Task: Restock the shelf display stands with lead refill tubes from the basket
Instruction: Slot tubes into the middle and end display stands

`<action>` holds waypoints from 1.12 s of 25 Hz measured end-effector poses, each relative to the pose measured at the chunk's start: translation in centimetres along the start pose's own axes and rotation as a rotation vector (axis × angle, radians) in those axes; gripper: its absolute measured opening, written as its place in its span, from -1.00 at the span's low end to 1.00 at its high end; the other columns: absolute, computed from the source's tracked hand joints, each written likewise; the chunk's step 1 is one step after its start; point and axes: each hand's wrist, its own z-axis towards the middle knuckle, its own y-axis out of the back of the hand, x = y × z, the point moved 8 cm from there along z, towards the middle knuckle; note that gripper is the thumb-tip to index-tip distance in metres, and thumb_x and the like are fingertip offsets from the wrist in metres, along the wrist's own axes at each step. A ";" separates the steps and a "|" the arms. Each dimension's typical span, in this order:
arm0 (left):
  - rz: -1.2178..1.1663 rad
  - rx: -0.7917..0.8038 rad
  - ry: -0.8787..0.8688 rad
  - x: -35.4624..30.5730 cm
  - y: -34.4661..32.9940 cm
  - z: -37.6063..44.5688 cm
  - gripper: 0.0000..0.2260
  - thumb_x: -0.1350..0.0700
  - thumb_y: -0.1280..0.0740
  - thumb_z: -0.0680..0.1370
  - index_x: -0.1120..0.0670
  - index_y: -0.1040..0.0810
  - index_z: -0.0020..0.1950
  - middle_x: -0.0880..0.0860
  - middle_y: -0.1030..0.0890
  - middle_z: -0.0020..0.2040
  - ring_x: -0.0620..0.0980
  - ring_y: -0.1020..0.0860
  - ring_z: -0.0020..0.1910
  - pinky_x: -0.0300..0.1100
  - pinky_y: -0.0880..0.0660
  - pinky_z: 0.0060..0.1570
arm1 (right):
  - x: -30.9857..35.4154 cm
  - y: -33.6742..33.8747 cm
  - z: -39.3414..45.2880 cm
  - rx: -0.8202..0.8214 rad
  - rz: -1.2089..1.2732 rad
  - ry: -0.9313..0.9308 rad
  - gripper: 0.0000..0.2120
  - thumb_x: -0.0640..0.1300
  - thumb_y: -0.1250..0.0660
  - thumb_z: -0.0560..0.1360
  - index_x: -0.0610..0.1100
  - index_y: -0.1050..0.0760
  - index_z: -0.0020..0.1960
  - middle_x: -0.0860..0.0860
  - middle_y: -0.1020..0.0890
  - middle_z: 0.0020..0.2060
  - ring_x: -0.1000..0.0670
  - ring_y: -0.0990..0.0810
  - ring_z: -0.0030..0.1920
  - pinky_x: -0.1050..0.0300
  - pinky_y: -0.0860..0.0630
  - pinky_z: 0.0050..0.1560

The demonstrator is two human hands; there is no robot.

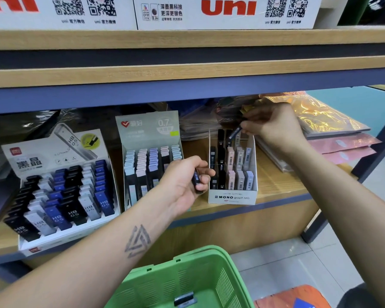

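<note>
- Head view: your right hand (273,127) pinches a dark tube (235,133) by its top end, tilted, its lower end dipping into the back row of the MONO stand (232,196).
- Your left hand (185,183) curls round a second tube (196,177), dark blue, held just left of that same stand, near its front corner.
- Inside the MONO stand you've got black tubes on the left, then pink, grey and pale blue ones standing upright, barcodes facing you.
- The stand sits on the wooden shelf (282,187), close to the front edge.
- Just left of it, behind your left hand, stands the 0.7 stand (147,130), with rows of pale blue, pink and lilac-capped tubes.
- Further left, the big HB stand (53,236) is packed with black, white and blue tubes marked HB 0.5, stepped up toward the back.
- To the right of your right hand, a stack of glossy orange and pink packets (333,134) lies flat on the shelf.
- Behind the stands, dark plastic-wrapped goods fill the back of the shelf; what they are you can't tell.
- Above, white uni boxes (227,12) line the upper shelf.
- Down below, between your forearms, the green basket (187,278) sits close to you; its contents aren't visible.
</note>
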 end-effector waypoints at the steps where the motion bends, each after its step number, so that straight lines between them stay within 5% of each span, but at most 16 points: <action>1: 0.001 0.003 0.009 0.1 0.0 0.0 -0.91 0.34 -0.21 0.56 0.27 -0.45 0.05 0.20 -0.58 -0.31 -0.06 -0.37 -0.50 -0.30 -0.23 -0.60 | 0.4 -0.2 0.3 -0.014 -0.063 0.030 -0.82 -0.32 -0.53 0.44 -0.16 -0.64 0.01 -0.04 -0.71 -0.10 0.01 -0.72 -0.10 -0.01 -0.68 0.03; 4: 0.005 0.004 0.016 0.2 0.3 0.1 -0.92 0.34 -0.21 0.57 0.26 -0.45 0.04 0.20 -0.57 -0.31 -0.06 -0.36 -0.51 -0.29 -0.22 -0.61 | 1.8 -2.1 0.2 0.020 -0.209 0.120 -0.81 -0.26 -0.52 0.46 -0.11 -0.67 0.05 0.05 -0.70 -0.07 0.05 -0.68 -0.02 0.06 -0.62 0.11; 10: 0.015 -0.006 0.022 -0.1 0.7 0.1 -0.92 0.34 -0.21 0.57 0.26 -0.46 0.04 0.19 -0.56 -0.32 -0.07 -0.34 -0.52 -0.30 -0.18 -0.60 | 1.9 -5.6 -0.2 0.209 -0.516 0.149 -0.86 -0.21 -0.52 0.47 -0.11 -0.69 0.03 0.07 -0.64 -0.20 0.22 -0.56 -0.22 0.40 -0.41 -0.25; 19: 0.033 0.030 0.008 -0.2 0.4 -0.4 -0.93 0.32 -0.21 0.57 0.26 -0.45 0.03 0.17 -0.55 -0.34 -0.07 -0.33 -0.54 -0.31 -0.15 -0.60 | 1.2 -8.4 -2.2 0.135 -0.709 0.300 -0.91 -0.11 -0.50 0.49 -0.01 -0.72 -0.01 0.01 -0.74 -0.09 -0.07 -0.67 -0.03 -0.12 -0.56 0.13; 28: 0.017 0.068 0.056 0.0 0.1 -0.7 -0.89 0.28 -0.21 0.55 0.25 -0.45 0.06 0.19 -0.57 -0.30 -0.05 -0.36 -0.49 -0.30 -0.21 -0.57 | -0.7 -9.1 -2.3 0.077 -0.884 0.311 -0.87 -0.12 -0.42 0.54 -0.03 -0.73 0.03 -0.01 -0.65 0.11 -0.14 -0.48 0.18 -0.10 -0.41 0.14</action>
